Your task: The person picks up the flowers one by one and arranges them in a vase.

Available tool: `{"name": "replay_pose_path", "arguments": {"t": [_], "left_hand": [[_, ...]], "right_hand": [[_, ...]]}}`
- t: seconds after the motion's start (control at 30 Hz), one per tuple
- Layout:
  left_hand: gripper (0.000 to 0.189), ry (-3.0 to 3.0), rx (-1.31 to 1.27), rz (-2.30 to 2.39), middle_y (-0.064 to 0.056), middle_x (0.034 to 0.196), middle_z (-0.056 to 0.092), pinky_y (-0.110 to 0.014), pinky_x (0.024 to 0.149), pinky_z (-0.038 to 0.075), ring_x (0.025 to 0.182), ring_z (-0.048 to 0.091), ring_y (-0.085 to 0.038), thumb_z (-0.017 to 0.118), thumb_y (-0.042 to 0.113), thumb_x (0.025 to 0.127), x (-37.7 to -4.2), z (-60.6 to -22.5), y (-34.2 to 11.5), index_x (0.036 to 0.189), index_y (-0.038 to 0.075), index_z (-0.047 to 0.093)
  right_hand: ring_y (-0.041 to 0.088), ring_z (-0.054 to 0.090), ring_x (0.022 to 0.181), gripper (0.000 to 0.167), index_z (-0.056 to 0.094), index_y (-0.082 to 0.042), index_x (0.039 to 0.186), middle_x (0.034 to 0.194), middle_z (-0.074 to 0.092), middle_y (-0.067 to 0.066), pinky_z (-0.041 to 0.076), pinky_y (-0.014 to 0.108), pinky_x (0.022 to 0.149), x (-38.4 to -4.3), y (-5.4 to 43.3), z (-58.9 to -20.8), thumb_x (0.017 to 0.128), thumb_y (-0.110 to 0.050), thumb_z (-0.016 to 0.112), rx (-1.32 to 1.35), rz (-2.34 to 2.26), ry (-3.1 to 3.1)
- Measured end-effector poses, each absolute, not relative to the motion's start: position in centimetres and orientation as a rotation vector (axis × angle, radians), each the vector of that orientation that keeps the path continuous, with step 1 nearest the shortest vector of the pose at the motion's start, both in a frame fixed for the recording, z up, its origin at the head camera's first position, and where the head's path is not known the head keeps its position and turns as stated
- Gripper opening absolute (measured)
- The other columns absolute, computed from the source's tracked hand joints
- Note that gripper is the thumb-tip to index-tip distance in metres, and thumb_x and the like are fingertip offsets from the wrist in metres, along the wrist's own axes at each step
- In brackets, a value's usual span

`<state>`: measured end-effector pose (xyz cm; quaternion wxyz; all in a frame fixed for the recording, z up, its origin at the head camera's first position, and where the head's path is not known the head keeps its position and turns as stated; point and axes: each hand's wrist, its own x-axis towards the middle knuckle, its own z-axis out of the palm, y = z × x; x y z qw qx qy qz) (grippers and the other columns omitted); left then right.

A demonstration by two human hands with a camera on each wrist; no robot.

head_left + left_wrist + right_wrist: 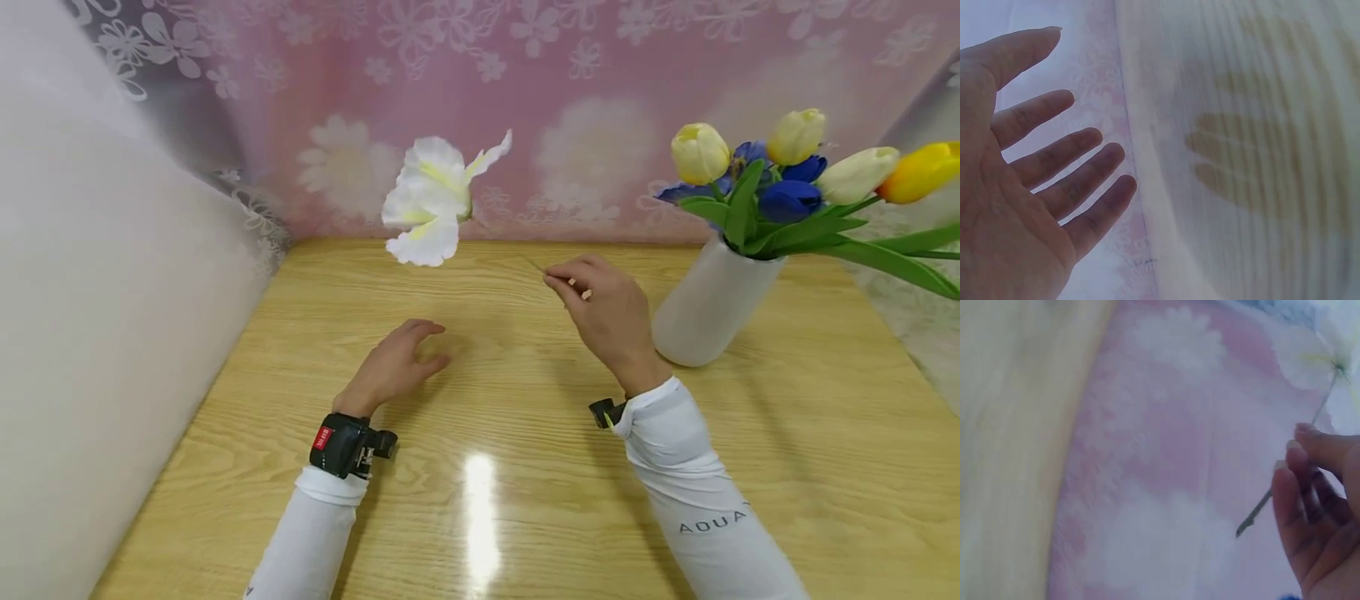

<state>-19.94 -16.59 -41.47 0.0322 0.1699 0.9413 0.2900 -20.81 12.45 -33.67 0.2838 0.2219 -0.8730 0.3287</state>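
Note:
In the head view a white artificial flower with pale yellow streaks is held up above the table's back edge. My right hand pinches its thin green stem between thumb and fingertips. The right wrist view shows the stem's cut end poking out past the fingers, with the bloom at the upper right. My left hand hovers over the table with nothing in it. Its fingers are spread and relaxed in the left wrist view, where the palm shows.
A white vase stands at the right, close to my right hand, holding white, yellow and blue artificial flowers with long green leaves. The wooden table meets a pink floral curtain behind. A white wall borders the left side.

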Motion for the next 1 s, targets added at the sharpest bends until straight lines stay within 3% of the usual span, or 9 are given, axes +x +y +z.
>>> {"name": "replay_pose_path", "arguments": {"t": [0.13, 0.33, 0.53, 0.73, 1.0], "left_hand": [[0.053, 2.89, 0.539, 0.901, -0.011, 0.138, 0.046, -0.048, 0.099, 0.04, 0.126, 0.045, -0.03, 0.062, 0.038, 0.093, -20.1, -41.4, -16.3, 0.135, 0.007, 0.053], [0.052, 2.899, 0.547, 0.91, -0.01, 0.138, 0.047, -0.047, 0.099, 0.04, 0.125, 0.045, -0.029, 0.063, 0.038, 0.093, -20.1, -41.4, -15.8, 0.134, 0.007, 0.054], [0.052, 2.877, 0.554, 0.935, -0.01, 0.136, 0.048, -0.046, 0.098, 0.041, 0.124, 0.046, -0.028, 0.062, 0.038, 0.093, -20.3, -41.8, -15.4, 0.134, 0.007, 0.054], [0.052, 2.869, 0.556, 0.941, -0.009, 0.137, 0.048, -0.046, 0.098, 0.041, 0.124, 0.047, -0.028, 0.061, 0.039, 0.094, -20.3, -41.8, -15.1, 0.135, 0.008, 0.054], [0.051, 2.867, 0.586, 0.938, -0.009, 0.135, 0.049, -0.045, 0.098, 0.041, 0.123, 0.047, -0.027, 0.062, 0.038, 0.093, -20.5, -41.9, -14.7, 0.134, 0.007, 0.055]], "right_hand": [[0.015, 0.063, 0.072, 0.012, 0.076, -0.007, 0.096, 0.09, 0.068, 0.004, 0.052, 0.027, 0.059, -20.8, 14.2, -32.7, 0.087, -0.014, 0.073, 0.569, 0.892, -2.144], [0.012, 0.06, 0.076, 0.013, 0.076, -0.001, 0.095, 0.09, 0.066, 0.011, 0.043, 0.008, 0.065, -20.4, 17.0, -31.4, 0.085, -0.009, 0.073, 0.481, 0.939, -1.98], [-0.004, 0.055, 0.079, 0.014, 0.078, -0.003, 0.093, 0.09, 0.068, 0.008, 0.043, 0.008, 0.067, -20.2, 20.2, -29.4, 0.085, -0.014, 0.074, 0.325, 0.956, -1.936], [-0.012, 0.052, 0.073, 0.015, 0.077, -0.003, 0.092, 0.09, 0.071, 0.008, 0.04, 0.009, 0.066, -20.4, 22.0, -28.9, 0.087, -0.016, 0.072, 0.202, 0.928, -1.909], [-0.007, 0.046, 0.065, 0.023, 0.075, 0.004, 0.084, 0.082, 0.069, 0.006, 0.033, 0.012, 0.061, -20.1, 23.1, -29.1, 0.089, -0.017, 0.069, 0.147, 0.889, -1.806]]}}
